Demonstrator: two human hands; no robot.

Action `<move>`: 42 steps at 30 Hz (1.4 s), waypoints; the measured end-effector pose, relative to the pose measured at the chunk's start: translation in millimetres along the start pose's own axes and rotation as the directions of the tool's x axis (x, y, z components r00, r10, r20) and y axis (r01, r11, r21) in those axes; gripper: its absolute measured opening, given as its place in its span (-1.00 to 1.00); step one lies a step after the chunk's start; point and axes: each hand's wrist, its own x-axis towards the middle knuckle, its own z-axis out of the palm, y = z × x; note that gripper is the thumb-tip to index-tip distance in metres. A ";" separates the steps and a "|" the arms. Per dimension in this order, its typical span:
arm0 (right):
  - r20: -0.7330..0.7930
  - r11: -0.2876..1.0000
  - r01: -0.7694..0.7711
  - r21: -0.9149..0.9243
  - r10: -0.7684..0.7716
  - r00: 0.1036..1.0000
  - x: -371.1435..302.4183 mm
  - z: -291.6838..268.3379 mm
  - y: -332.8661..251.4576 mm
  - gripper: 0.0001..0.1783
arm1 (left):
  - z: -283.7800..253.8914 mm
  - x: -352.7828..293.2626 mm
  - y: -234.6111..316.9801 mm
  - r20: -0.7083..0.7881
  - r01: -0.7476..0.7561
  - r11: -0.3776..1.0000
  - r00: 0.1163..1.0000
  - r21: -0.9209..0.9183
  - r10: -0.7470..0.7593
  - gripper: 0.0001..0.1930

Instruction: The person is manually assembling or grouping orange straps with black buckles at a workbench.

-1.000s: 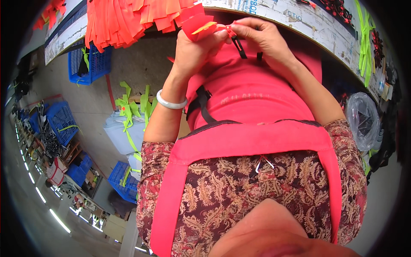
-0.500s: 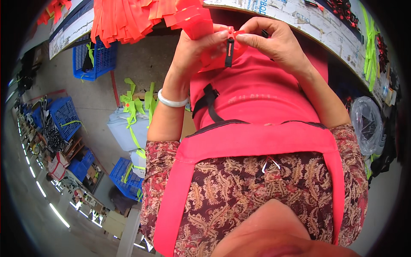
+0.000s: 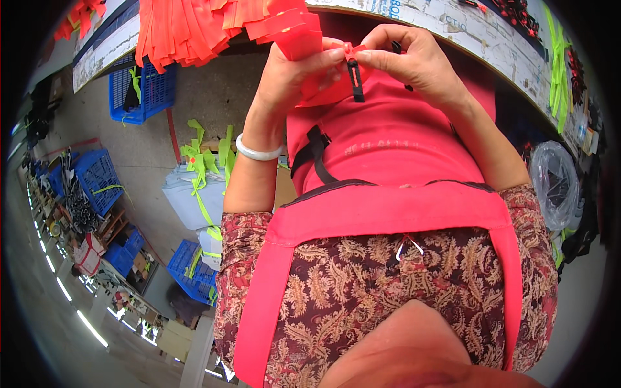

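Note:
My left hand (image 3: 288, 76) is closed around a bright orange-red fabric strip (image 3: 299, 40), thumb and fingertips pinching its edge. At that pinch hangs a short black tab (image 3: 356, 83) with a red line along its middle, perhaps a zipper pull. Meeting it from the right, my right hand (image 3: 427, 70) presses thumb and forefinger together beside the top of the tab, on a small red end. Another small black piece (image 3: 396, 47) shows among the right hand's fingers; its kind cannot be made out. Both hands are above the red apron (image 3: 401, 149) on my lap.
Many orange-red strips (image 3: 184, 32) hang over the edge of the worktable (image 3: 440, 22). Yellow-green strips (image 3: 557, 77) and small red-black parts (image 3: 514, 16) lie at its right. Blue crates (image 3: 143, 97) and a pale stack (image 3: 184, 194) stand left; a clear plastic bag (image 3: 555, 184) sits right.
The black tab has swung slightly to the right and tilted. My right-hand fingers have shifted a little, and more of the black piece among them shows. Both hands keep their hold.

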 end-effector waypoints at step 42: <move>-0.125 0.970 0.242 -0.033 -0.244 0.962 6.5 14.8 15.1 -0.76 | 2.4 2.8 -17.4 -0.042 -0.289 0.941 0.953 0.174 0.301 -0.88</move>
